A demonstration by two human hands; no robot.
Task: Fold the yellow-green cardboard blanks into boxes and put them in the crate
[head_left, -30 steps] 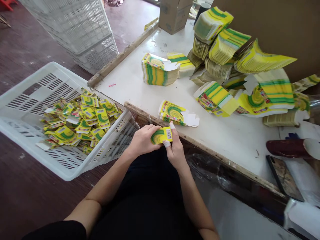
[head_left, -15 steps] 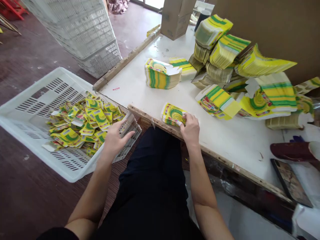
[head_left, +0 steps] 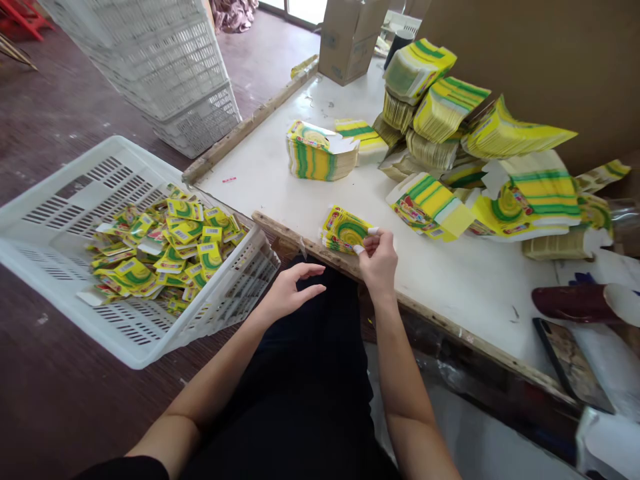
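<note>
Near the front edge of the white table lies a small pile of flattened yellow-green cartons. My right hand pinches the right end of the top carton between thumb and fingers, and white covers show on the fingertips. Over my lap, short of the table edge, my left hand is open and holds nothing, its thumb and fingers apart. To its left stands a white plastic crate holding many small folded yellow-green cartons.
Stacks of flat cartons are heaped at the table's back right; another bundle stands mid-table. A cardboard box is at the far end. A dark red cup and a phone lie right. White crates are stacked far left.
My left hand has moved right, from over the crate's rim to above my lap near the carton pile. The right end of the top carton is now gripped by my right hand.
</note>
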